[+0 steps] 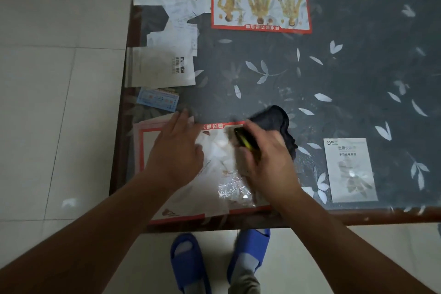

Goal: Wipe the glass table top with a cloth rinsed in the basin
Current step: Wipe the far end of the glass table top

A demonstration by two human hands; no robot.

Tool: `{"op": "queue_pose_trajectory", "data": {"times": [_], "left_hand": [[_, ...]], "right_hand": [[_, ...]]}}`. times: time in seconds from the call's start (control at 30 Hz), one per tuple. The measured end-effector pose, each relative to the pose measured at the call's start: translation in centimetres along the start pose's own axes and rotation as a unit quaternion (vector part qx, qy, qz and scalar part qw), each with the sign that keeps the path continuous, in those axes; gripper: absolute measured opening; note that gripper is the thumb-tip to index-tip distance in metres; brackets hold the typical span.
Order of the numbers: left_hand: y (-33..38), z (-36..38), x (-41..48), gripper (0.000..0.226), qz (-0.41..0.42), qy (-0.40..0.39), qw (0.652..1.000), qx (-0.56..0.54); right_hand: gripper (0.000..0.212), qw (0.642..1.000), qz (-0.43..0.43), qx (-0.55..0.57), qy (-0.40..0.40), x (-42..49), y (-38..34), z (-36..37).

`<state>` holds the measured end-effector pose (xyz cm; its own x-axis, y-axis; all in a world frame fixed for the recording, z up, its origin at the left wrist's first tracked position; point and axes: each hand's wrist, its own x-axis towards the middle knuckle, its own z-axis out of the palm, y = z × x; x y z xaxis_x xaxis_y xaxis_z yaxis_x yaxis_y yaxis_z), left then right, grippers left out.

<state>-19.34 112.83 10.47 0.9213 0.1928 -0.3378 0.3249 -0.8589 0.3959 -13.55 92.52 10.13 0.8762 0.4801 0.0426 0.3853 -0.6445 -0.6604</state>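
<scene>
Dark soft bunched cloth (276,119) lies on the near part of the glass table top (346,83) in the head view, the right hand (267,162) curled round it. I judge it light and limp, best wadded under the palm; the left hand (176,150) rests flat, fingers straight, on the glass.

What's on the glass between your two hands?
Nothing, per the head view: bare glass table top between left hand and right hand, with the red-bordered poster beneath it.
</scene>
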Motion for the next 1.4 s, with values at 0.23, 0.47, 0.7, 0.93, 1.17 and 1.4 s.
{"op": "queue_pose_trajectory", "data": {"times": [0.23, 0.47, 0.7, 0.93, 1.17, 1.4], "left_hand": [[-0.4, 0.3, -0.1, 0.053, -0.015, 0.009, 1.0, -0.011], [0.4, 0.2, 0.1, 0.049, -0.022, 0.017, 1.0, 0.015], [4.4, 0.1, 2.6, 0.042, 0.039, 0.06, 0.997, -0.017], [6.7, 0.5, 4.2, 0.031, 0.025, 0.017, 0.999, -0.014], [5.6, 0.6, 3.9, 0.023, 0.007, 0.036, 0.999, -0.023], [4.5, 0.2, 3.6, 0.019, -0.034, 0.023, 0.997, -0.071]], "right_hand": [[0.029, 0.993, -0.011, -0.084, 0.077, 1.5, 3.2, -1.2], [0.044, 0.989, 0.095, -0.098, 0.057, 1.9, 3.7, 0.2], [0.014, 0.99, 0.112, 0.014, 0.084, 2.3, 3.6, -1.9], [0.023, 0.995, 0.083, 0.029, -0.047, 3.4, 4.6, -4.4], [0.045, 0.981, 0.145, -0.042, -0.118, 5.3, 4.3, -5.0], [0.024, 0.984, 0.123, -0.107, -0.075, 4.7, 1.0, -6.6]]}}
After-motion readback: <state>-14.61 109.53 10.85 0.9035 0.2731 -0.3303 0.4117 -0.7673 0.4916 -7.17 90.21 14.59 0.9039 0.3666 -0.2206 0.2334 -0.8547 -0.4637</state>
